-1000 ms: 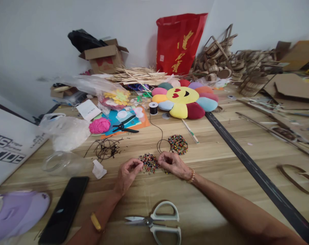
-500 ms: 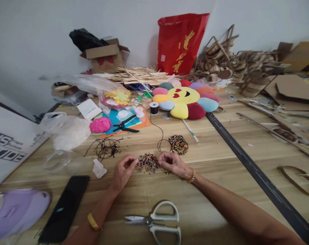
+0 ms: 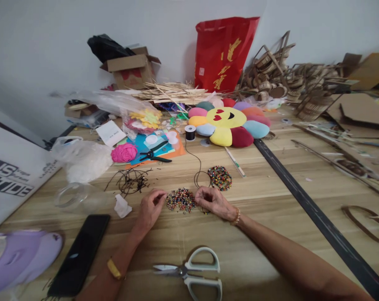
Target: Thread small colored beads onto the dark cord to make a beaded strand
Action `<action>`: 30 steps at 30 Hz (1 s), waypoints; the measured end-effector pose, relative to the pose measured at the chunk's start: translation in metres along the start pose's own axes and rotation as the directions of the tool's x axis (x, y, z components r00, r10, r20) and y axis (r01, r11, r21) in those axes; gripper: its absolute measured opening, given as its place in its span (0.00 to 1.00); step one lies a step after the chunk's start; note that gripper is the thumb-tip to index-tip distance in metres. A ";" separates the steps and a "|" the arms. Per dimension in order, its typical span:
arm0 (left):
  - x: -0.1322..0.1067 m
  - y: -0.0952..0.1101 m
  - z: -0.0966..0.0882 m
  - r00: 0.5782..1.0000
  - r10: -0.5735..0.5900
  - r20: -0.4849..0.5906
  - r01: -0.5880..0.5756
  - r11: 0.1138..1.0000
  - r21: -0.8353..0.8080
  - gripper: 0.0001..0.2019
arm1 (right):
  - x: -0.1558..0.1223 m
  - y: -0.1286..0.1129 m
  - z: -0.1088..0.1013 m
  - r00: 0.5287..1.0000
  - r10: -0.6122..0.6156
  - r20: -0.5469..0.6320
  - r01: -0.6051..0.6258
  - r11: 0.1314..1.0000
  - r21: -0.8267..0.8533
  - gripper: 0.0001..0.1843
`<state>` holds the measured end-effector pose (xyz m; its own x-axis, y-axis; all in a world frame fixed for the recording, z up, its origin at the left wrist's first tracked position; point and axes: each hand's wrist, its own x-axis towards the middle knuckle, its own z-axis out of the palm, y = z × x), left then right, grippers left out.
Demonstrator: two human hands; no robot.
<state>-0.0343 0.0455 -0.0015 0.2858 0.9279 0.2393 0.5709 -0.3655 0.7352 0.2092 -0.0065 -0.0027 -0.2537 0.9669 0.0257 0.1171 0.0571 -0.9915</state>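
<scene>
A loose pile of small multicoloured beads (image 3: 180, 200) lies on the wooden table between my two hands. My left hand (image 3: 151, 209) is closed in a pinch at the pile's left edge; anything between its fingertips is too small to make out. At the right edge my right hand (image 3: 214, 203) pinches the thin black cord (image 3: 196, 158), which loops down from a spool (image 3: 190, 133). A few beads show below its fingers. Just behind that hand rests a coil of strung beads (image 3: 220, 177).
Scissors (image 3: 189, 271) lie in front of me, a black phone (image 3: 79, 255) to the left. Cord scraps (image 3: 133, 180), pliers (image 3: 151, 155) and pink yarn (image 3: 124, 153) sit farther back. A flower cushion (image 3: 228, 121) and a red bag (image 3: 225, 54) stand beyond; a dark strip (image 3: 305, 202) crosses the right side.
My left hand has drawn back slightly to the left from the bead pile, still pinched. My right hand keeps its place. The whole view has shifted a little.
</scene>
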 end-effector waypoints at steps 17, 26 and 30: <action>-0.001 0.004 0.000 0.998 -0.027 0.052 0.028 0.999 -0.028 0.10 | 0.001 0.004 0.001 0.999 -0.004 0.031 0.004 1.000 0.003 0.16; 0.002 0.005 -0.006 0.996 -0.064 0.058 0.067 0.997 -0.047 0.10 | 0.002 0.008 0.001 1.000 -0.001 0.008 0.001 1.000 -0.017 0.17; 0.004 0.005 -0.012 0.996 -0.043 0.080 0.045 0.999 -0.022 0.09 | 0.002 0.007 0.001 1.000 -0.013 0.028 0.015 0.999 -0.050 0.16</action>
<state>-0.0392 0.0485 0.0111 0.3212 0.9341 0.1558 0.5662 -0.3213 0.7591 0.2091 -0.0046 -0.0099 -0.2817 0.9588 0.0354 0.1616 0.0838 -0.9833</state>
